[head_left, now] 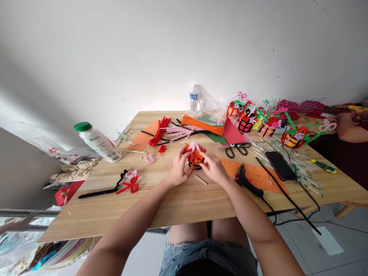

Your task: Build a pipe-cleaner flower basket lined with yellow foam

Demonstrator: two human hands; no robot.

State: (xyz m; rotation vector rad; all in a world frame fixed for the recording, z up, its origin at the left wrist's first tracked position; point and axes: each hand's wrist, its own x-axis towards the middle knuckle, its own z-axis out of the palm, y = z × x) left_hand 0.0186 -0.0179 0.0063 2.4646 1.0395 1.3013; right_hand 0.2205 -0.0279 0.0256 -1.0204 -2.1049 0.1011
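A small pipe-cleaner flower basket [195,165] stands on the wooden table in front of me, its side striped black over yellow-orange. Orange, red and pale pink fuzzy flowers [195,155] fill its top. My left hand [181,166] is curled round its left side, fingertips at the flowers. From the right, my right hand [213,168] closes on the basket, thumb low and index finger at the top edge. A short wooden stick [201,179] lies just below it. To the left are a red pipe-cleaner bow [132,185] and a black bent pipe cleaner [100,194].
Bundles of red [160,131] and orange pipe cleaners [201,124] lie behind. Black scissors [236,149], a glue gun [244,180] and a phone [280,165] are on the right. Finished baskets [267,128] line the back. A white bottle [99,142] stands left. Another person's arm [350,128] rests far right.
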